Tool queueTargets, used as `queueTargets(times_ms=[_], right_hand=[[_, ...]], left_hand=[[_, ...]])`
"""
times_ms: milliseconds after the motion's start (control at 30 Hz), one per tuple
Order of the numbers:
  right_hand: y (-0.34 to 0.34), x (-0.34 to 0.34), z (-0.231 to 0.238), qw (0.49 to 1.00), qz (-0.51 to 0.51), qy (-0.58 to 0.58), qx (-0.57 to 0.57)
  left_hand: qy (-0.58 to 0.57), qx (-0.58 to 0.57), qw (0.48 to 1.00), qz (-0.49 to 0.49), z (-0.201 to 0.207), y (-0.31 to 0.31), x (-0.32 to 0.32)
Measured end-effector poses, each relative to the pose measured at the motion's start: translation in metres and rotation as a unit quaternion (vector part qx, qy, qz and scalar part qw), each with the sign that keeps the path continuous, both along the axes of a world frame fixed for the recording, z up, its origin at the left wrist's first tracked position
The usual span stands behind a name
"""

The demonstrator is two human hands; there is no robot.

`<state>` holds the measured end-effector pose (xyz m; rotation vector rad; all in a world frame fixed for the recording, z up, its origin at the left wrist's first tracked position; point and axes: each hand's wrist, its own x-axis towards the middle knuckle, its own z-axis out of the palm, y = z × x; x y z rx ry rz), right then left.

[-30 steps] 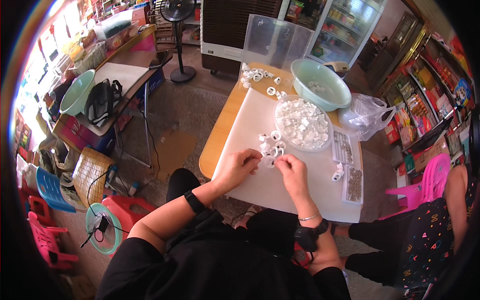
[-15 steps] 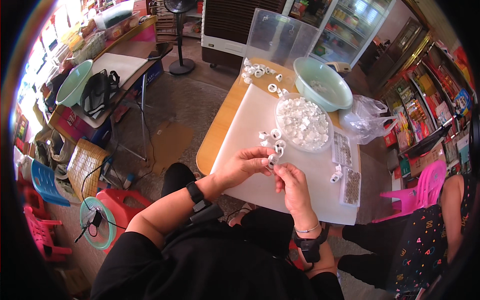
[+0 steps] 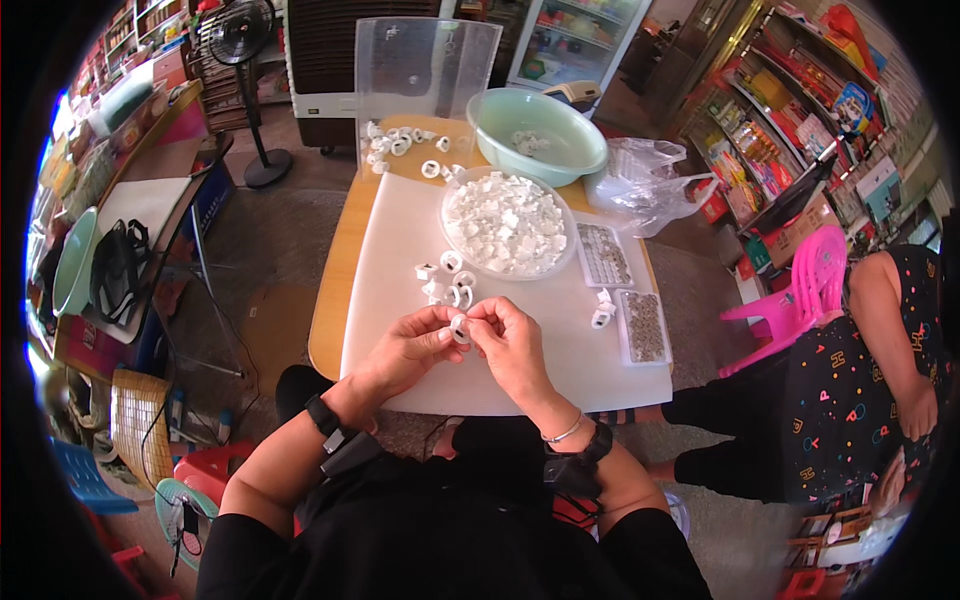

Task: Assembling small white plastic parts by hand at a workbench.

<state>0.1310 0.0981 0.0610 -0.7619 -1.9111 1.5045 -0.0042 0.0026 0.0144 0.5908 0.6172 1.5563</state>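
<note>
A small white ring-shaped plastic part [image 3: 460,330] with a dark slot is held up above the near part of the white-covered table. My left hand [image 3: 402,352] pinches it between thumb and fingers. On its other side, the closed fingertips of my right hand [image 3: 514,352] grip the same part. Just beyond my fingers lies a loose cluster of similar white parts [image 3: 432,290]. Behind these stands a round clear tub [image 3: 448,240] heaped with small white plastic pieces [image 3: 505,222].
Two trays of small pieces, one upper [image 3: 603,257] and one lower [image 3: 642,328], lie at the right, with white parts [image 3: 603,310] beside them. Farther back are a green basin [image 3: 560,165], a plastic bag [image 3: 650,190] and an upright clear panel [image 3: 425,70]. A person [image 3: 860,380] sits at right.
My view has swung to the right, so the table appears farther left. My right fingertips have moved up against the white part, which my left hand keeps holding.
</note>
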Motion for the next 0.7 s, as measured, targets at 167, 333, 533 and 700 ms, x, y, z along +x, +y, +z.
queueTargets(times_ms=[167, 333, 533, 700], right_hand=[[0.031, 0.019, 0.002, 0.998, 0.012, -0.044, 0.047], [0.152, 0.055, 0.019, 0.927, -0.15, -0.177, 0.296], [0.249, 0.082, -0.012, 0.807, -0.178, -0.32, 0.463], [0.24, 0.078, -0.026, 0.76, -0.145, -0.394, 0.496]], left_hand=[[-0.038, 0.011, 0.999, -0.007, -0.001, 0.006, -0.004], [-0.058, -0.001, 0.998, 0.023, -0.014, 0.001, -0.01], [-0.056, -0.01, 0.998, 0.007, -0.015, 0.004, -0.007], [-0.066, -0.012, 0.998, -0.005, -0.013, -0.006, -0.003]])
